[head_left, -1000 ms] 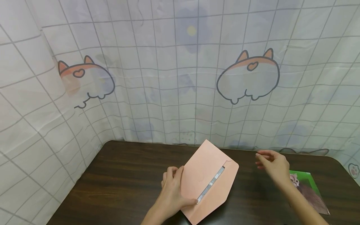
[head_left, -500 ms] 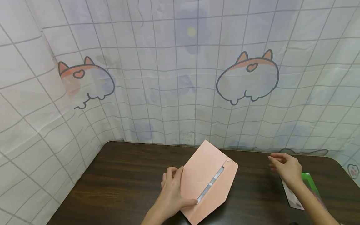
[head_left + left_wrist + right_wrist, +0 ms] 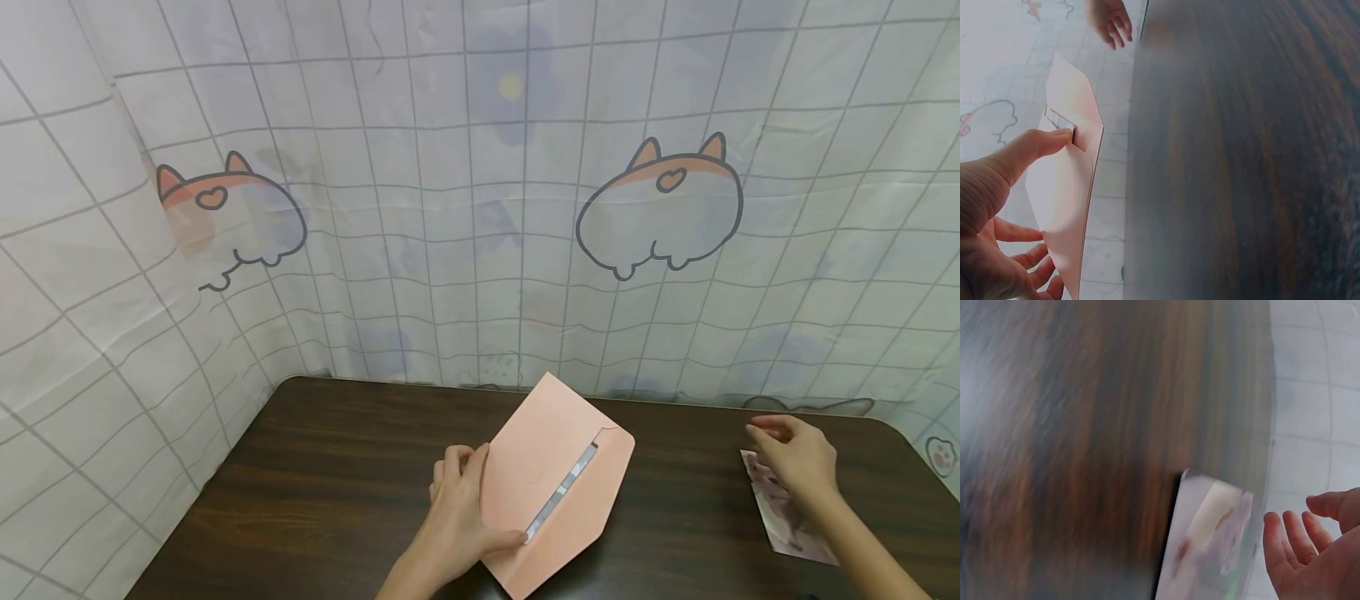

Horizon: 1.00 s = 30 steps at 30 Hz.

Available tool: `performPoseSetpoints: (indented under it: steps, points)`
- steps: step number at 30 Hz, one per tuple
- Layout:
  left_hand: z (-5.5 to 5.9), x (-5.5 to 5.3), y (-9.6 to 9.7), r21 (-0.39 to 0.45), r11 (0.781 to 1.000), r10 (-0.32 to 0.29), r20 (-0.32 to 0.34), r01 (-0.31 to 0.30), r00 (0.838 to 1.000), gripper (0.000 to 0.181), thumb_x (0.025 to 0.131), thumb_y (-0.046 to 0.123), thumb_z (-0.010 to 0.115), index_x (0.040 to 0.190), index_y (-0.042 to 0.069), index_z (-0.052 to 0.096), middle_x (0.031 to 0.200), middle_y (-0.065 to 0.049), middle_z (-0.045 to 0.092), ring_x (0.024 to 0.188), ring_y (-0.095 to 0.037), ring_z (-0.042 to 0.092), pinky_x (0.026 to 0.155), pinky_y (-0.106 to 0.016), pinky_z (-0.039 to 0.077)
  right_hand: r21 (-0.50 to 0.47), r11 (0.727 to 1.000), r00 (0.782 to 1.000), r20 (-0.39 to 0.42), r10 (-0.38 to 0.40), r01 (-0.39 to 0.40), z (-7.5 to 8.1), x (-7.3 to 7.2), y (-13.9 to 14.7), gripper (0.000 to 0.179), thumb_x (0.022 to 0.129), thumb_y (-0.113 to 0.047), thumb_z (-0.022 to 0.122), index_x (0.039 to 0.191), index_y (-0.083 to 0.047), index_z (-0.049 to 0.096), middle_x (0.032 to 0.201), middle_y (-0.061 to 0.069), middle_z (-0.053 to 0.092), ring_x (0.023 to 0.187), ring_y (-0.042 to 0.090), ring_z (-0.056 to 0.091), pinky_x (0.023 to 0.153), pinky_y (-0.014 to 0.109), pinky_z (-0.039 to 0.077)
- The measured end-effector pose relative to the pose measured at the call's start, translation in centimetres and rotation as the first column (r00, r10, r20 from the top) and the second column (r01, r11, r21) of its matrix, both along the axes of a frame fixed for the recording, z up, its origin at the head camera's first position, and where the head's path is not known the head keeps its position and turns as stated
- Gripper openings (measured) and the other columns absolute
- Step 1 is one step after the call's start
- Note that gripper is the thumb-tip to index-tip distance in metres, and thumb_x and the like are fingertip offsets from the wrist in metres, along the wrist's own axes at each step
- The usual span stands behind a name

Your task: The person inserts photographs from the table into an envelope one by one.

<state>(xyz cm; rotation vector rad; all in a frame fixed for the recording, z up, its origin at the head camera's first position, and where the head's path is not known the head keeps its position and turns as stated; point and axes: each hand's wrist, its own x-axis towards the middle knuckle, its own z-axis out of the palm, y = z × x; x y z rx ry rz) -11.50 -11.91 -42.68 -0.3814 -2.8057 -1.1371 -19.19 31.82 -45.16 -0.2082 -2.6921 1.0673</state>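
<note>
My left hand (image 3: 457, 521) grips a peach-pink envelope (image 3: 517, 475) by its left edge, tilted over the table. The thumb lies across the front at the opening, with the other fingers behind, as the left wrist view shows. The envelope's pointed flap is unfolded, and a narrow grey-and-white strip of something inside (image 3: 564, 490) shows in the opening. Over on the right, my right hand (image 3: 802, 467) hovers with loosely bent fingers and nothing between them. Beneath it lies a pale picture card (image 3: 787, 525) with pinkish markings, partly hidden by the hand and forearm.
The dark wood-grain table (image 3: 322, 483) has rounded back corners. A white grid-patterned curtain (image 3: 450, 208) with cartoon corgi rears hangs right behind it and along the left side. In the right wrist view a bit of green (image 3: 1233, 587) shows beside the card.
My right hand has moved steadily to the right, away from the envelope. Its forearm now covers the green-edged picture, while the pale card has come into view. My left hand and the envelope stay put.
</note>
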Motion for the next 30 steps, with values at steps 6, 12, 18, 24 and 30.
performPoseSetpoints:
  steps: [6, 12, 18, 24, 30]
  points:
    - [0.0, 0.0, -0.1, 0.003, 1.000, -0.005, 0.002, 0.005, 1.000, 0.108, 0.061, 0.032, 0.103, 0.149, -0.003, 0.050, 0.134, -0.018, 0.043, 0.120, -0.037, 0.039, 0.091, -0.058, 0.038, 0.050, 0.998, 0.999, 0.011, -0.032, 0.031, -0.3, 0.1, 1.7, 0.037, 0.106, -0.019, 0.060, 0.123, 0.013, 0.065, 0.102, 0.027, 0.077, 0.060, -0.004, 0.061, 0.067, 0.025, 0.038]
    - [0.0, 0.0, -0.1, 0.006, 1.000, -0.004, 0.004, 0.003, 1.000, 0.107, 0.061, 0.031, 0.103, 0.148, -0.002, 0.050, 0.133, -0.018, 0.044, 0.120, -0.037, 0.040, 0.092, -0.058, 0.038, 0.092, 0.994, 0.998, 0.010, -0.057, 0.056, -0.6, 0.2, 3.3, 0.037, 0.105, -0.018, 0.060, 0.122, 0.014, 0.065, 0.102, 0.029, 0.076, 0.075, 0.022, 0.069, 0.078, 0.045, 0.040]
    - [-0.1, 0.0, -0.1, 0.010, 1.000, -0.003, 0.000, 0.003, 1.000, 0.107, 0.060, 0.031, 0.103, 0.147, -0.001, 0.051, 0.133, -0.018, 0.044, 0.120, -0.037, 0.040, 0.093, -0.059, 0.038, 0.131, 0.990, 0.998, -0.011, -0.061, 0.062, -1.0, 0.3, 4.6, 0.036, 0.104, -0.017, 0.059, 0.119, 0.016, 0.065, 0.104, 0.033, 0.073, 0.109, 0.059, 0.058, 0.082, 0.054, 0.038]
    - [0.0, 0.1, -0.1, 0.010, 1.000, -0.001, 0.006, 0.001, 1.000, 0.106, 0.060, 0.030, 0.103, 0.147, -0.001, 0.051, 0.132, -0.017, 0.044, 0.119, -0.035, 0.040, 0.094, -0.058, 0.038, 0.150, 0.987, 0.998, -0.001, -0.056, 0.056, -1.4, 0.6, 5.7, 0.037, 0.105, -0.018, 0.058, 0.118, 0.016, 0.065, 0.107, 0.036, 0.071, 0.108, 0.061, 0.058, 0.081, 0.055, 0.038]
    - [0.0, 0.0, 0.0, 0.009, 1.000, -0.002, 0.011, 0.002, 1.000, 0.107, 0.060, 0.031, 0.103, 0.148, 0.000, 0.051, 0.134, -0.016, 0.043, 0.120, -0.035, 0.039, 0.095, -0.059, 0.038, 0.154, 0.984, 0.995, 0.025, -0.095, 0.090, -1.4, 0.9, 6.3, 0.038, 0.104, -0.017, 0.058, 0.120, 0.016, 0.063, 0.109, 0.037, 0.070, 0.107, 0.059, 0.056, 0.081, 0.055, 0.037]
